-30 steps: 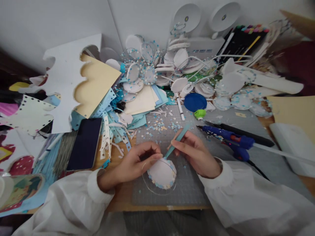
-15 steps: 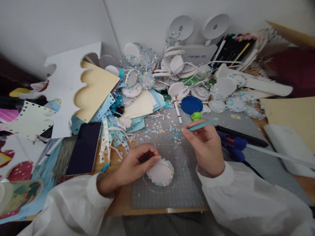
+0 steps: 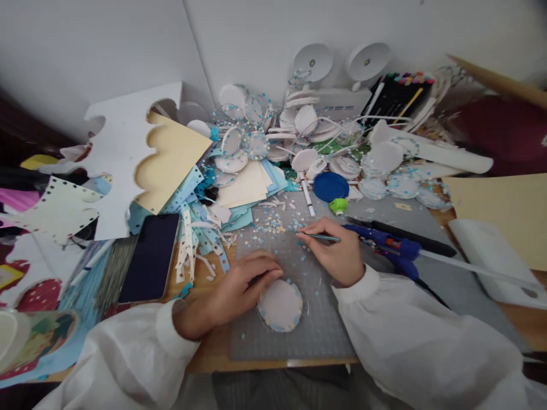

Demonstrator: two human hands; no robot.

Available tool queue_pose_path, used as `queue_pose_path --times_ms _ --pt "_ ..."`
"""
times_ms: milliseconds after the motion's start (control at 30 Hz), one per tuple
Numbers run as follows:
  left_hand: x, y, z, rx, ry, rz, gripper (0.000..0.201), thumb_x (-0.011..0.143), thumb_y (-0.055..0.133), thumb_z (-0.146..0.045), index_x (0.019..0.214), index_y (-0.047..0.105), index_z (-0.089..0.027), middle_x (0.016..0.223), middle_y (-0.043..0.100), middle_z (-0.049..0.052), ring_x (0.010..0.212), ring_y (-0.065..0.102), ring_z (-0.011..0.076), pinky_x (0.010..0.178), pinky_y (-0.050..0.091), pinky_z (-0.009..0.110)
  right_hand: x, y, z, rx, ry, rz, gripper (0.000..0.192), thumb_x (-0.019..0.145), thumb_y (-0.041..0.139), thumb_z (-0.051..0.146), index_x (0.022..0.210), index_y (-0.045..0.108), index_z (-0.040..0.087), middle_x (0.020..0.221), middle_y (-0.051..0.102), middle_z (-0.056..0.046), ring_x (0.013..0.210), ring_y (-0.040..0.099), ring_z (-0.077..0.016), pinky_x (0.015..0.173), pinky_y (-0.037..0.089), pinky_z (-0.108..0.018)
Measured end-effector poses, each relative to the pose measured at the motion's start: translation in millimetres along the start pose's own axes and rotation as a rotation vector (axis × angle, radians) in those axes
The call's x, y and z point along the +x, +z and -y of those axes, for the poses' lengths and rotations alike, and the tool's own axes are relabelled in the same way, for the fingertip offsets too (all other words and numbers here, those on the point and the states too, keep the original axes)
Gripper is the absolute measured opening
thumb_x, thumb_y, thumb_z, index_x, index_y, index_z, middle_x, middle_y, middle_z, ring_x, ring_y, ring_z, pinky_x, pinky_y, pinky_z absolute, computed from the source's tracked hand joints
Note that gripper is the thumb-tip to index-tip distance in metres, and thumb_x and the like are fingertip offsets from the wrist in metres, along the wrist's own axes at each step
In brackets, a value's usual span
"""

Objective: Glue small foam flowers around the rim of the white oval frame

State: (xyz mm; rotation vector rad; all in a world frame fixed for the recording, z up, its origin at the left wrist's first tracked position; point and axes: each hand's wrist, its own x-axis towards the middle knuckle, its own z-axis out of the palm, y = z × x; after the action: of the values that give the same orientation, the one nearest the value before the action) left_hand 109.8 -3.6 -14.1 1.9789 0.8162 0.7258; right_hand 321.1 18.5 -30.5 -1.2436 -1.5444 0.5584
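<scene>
A round white disc (image 3: 280, 307) with small pale blue and cream stars around its edge lies on the grey cutting mat (image 3: 250, 347). My left hand (image 3: 245, 282) is at the disc's upper left edge, fingers curled and thumb close beneath them; what they pinch, if anything, is hidden. Teal tweezers (image 3: 322, 237) are gripped between the thumb and fingers of my right hand (image 3: 337, 253). Their tips point left, down at the scattered small paper stars (image 3: 273, 224) beyond the disc.
Right of my right hand lies a blue glue gun (image 3: 397, 247) with its cord. A phone (image 3: 149, 256) and punched paper strips (image 3: 184, 245) lie left. Behind are a blue lid (image 3: 330, 187), a white marker (image 3: 307, 196), a green cap (image 3: 338, 206) and piled white discs (image 3: 305, 119).
My right hand has moved left and lowered the tweezers toward the loose stars. My left fingers have shifted slightly at the disc, which now lies flatter. The whole view has tilted a little.
</scene>
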Motion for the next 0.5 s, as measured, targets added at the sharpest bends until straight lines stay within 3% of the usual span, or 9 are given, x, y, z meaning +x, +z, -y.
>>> queue_pose_path --times_ms 133,267,500 --pt "1.0 1.5 2.9 -0.02 -0.049 -0.122 0.018 0.093 0.05 -0.018 0.096 0.067 -0.015 0.096 0.067 0.008 0.093 0.061 0.016 0.085 0.048 0.027 0.5 0.0 0.4 0.015 0.037 -0.014 0.011 0.073 0.073 0.02 0.068 0.063 0.021 0.072 0.071 -0.002 0.074 0.069 -0.02 0.067 0.054 -0.031" --pt "2.1 1.1 1.6 -0.186 -0.181 -0.218 0.019 0.092 0.05 -0.022 0.1 0.065 -0.013 0.089 0.064 0.007 0.077 0.063 0.0141 0.07 0.051 0.025 1.2 -3.4 7.6 0.077 0.052 -0.052 0.013 0.072 0.074 0.019 0.067 0.062 0.021 0.072 0.071 -0.002 0.072 0.069 -0.0191 0.066 0.054 -0.03" --pt "4.7 -1.6 -1.1 -0.398 -0.307 -0.241 0.021 0.088 0.058 -0.029 0.099 0.063 -0.012 0.083 0.064 0.005 0.072 0.063 0.0133 0.065 0.051 0.022 -3.2 -8.8 22.9 0.307 0.005 0.059 0.018 0.069 0.077 0.015 0.068 0.061 0.021 0.072 0.071 -0.002 0.07 0.071 -0.0192 0.065 0.056 -0.031"
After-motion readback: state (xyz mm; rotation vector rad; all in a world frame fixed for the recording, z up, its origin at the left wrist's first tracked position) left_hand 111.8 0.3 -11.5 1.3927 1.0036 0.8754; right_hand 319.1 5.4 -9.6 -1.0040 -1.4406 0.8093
